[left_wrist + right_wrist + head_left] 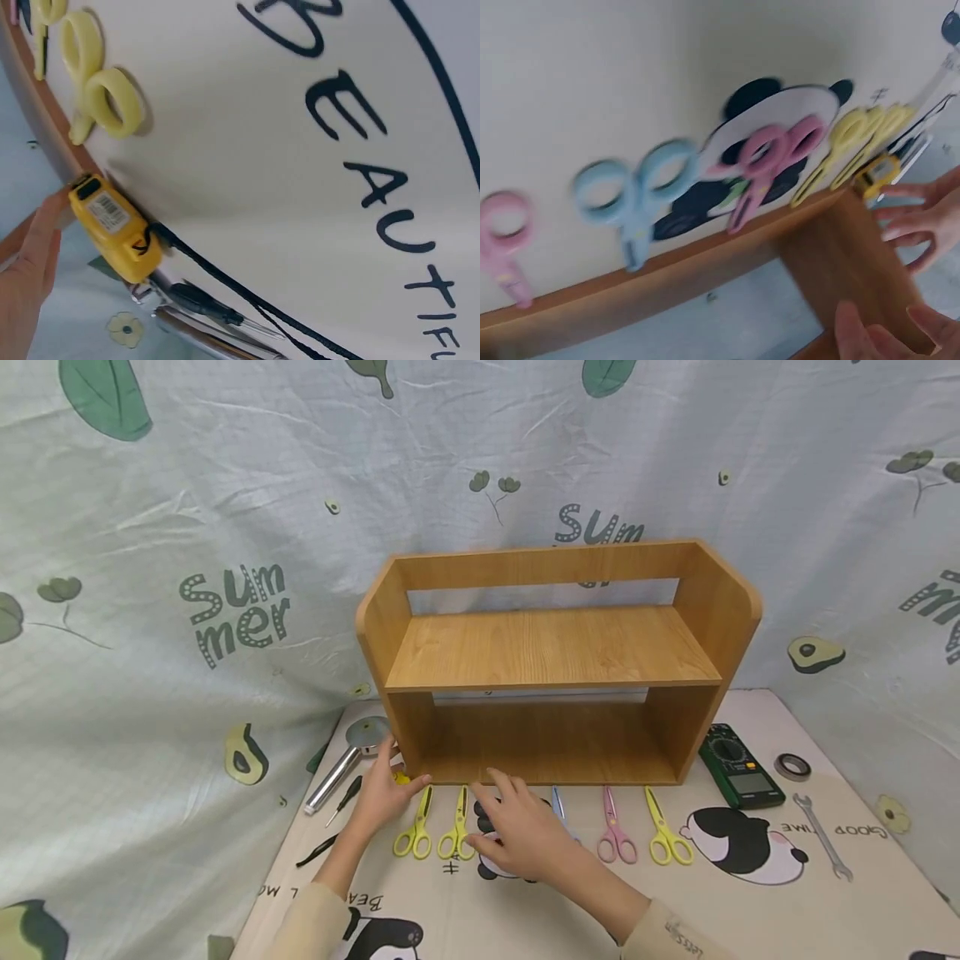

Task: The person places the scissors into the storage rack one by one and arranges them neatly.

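**Mia:** Head view first. Where are the hands?

**Ben:** Both are down by the wooden shelf point(551, 660) on the worktop point(750, 902). The left hand point(382, 793) has loose, straight fingers right by a little yellow tool point(114, 225) at the shelf's corner. It grips nothing.

**Mia:** And the right hand point(517, 831)?

**Ben:** Open too, flat over the row of scissors point(457, 827). The right wrist view is blurry, so maybe it only hovers.

**Mia:** What step is it?

**Ben:** Reaching, I think. Next, fingers must close around one thing.
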The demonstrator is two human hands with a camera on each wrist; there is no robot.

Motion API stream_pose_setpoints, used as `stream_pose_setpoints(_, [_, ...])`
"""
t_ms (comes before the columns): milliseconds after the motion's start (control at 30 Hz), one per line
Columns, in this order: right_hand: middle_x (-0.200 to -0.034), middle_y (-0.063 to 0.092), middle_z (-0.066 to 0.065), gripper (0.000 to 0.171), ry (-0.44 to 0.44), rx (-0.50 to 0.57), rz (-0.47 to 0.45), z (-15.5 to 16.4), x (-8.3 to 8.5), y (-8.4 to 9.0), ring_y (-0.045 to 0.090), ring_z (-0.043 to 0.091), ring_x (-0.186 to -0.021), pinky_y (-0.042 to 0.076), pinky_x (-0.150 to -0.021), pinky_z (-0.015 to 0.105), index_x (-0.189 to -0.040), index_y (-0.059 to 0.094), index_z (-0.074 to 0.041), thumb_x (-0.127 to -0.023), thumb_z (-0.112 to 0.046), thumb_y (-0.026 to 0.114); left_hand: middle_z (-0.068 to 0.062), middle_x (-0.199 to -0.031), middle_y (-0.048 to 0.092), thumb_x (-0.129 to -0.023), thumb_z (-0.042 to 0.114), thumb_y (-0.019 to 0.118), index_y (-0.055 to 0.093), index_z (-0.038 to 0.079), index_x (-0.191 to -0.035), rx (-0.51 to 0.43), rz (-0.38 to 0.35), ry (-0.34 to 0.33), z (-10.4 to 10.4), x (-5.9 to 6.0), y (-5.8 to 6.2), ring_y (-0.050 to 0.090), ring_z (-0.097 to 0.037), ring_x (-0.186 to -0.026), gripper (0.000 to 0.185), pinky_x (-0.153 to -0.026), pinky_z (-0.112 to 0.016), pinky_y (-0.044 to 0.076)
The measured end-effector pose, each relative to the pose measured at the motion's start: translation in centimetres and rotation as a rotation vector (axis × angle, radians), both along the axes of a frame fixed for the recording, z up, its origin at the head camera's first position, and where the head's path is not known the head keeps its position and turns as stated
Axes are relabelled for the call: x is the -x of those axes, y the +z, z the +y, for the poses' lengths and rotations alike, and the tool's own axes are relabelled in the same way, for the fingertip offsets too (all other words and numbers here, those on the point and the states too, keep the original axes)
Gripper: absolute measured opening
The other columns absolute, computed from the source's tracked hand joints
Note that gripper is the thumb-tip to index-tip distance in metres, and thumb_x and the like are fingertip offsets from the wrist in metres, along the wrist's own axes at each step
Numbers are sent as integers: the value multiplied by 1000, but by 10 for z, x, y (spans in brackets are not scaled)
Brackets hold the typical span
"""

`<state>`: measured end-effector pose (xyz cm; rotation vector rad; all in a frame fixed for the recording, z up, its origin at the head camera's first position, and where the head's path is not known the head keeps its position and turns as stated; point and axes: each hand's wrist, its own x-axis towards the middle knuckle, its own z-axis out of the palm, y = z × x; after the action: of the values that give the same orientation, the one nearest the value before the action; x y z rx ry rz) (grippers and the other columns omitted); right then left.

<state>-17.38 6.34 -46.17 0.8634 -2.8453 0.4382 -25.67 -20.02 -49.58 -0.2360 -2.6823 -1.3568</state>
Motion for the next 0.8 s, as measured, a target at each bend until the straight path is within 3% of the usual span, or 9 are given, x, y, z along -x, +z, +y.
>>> stream_pose_setpoints(100, [-155, 47, 19, 65, 23, -3, -75, -18, 0, -3, 59, 38, -132, 65, -84, 46, -151, 51, -16, -98, -51, 66, -34, -153, 47, -88, 9, 83, 19, 9, -164, 17, -17, -16, -3, 4, -3, 65, -49, -122, 99, -94, -53, 62])
stream_pose_setpoints(233, [-145, 54, 18, 58, 40, -2, -153, -44, 2, -7, 65, 32, -122, 65, -77, 37, -145, 56, -16, -96, -43, 72, -36, -152, 47, -90, 6, 80, 20, 7, -163, 14, -41, -21, -5, 10, -5, 66, -50, -120, 95, -84, -44, 65])
stream_pose_setpoints(367, [-126, 61, 15, 54, 55, -33, -174, -70, 7, -10, 68, 20, -93, 58, -64, 25, -136, 62, -15, -90, -37, 79, -39, -150, 46, -92, 3, 77, 19, 5, -163, -4, -69, -23, -5, 14, -5, 65, -52, -120, 91, -71, -37, 65])
stream_pose_setpoints(467, [-119, 62, 15, 52, 49, -66, -205, -88, 12, -12, 63, 17, -79, 53, -60, 24, -134, 65, -15, -87, -32, 80, -41, -148, 47, -93, 2, 75, 20, 2, -161, 3, -81, -22, -5, 17, -7, 65, -54, -119, 87, -63, -32, 63])
stream_pose_setpoints(600, [-122, 62, 17, 47, 29, -89, -250, -110, 16, -14, 63, 22, -80, 52, -61, 29, -127, 67, -15, -83, -23, 81, -40, -146, 49, -94, 1, 73, 25, 2, -158, 24, -94, -8, -4, 20, -11, 66, -53, -118, 80, -64, -32, 63])
stream_pose_setpoints(800, [-119, 61, 15, 33, -9, -104, -229, -130, 20, -21, 60, 27, -86, 50, -58, 29, -111, 69, -17, -80, -14, 80, -39, -143, 52, -93, -8, 68, 32, -1, -153, 12, -49, 0, 1, 24, -15, 69, -52, -113, 70, -70, -37, 66])
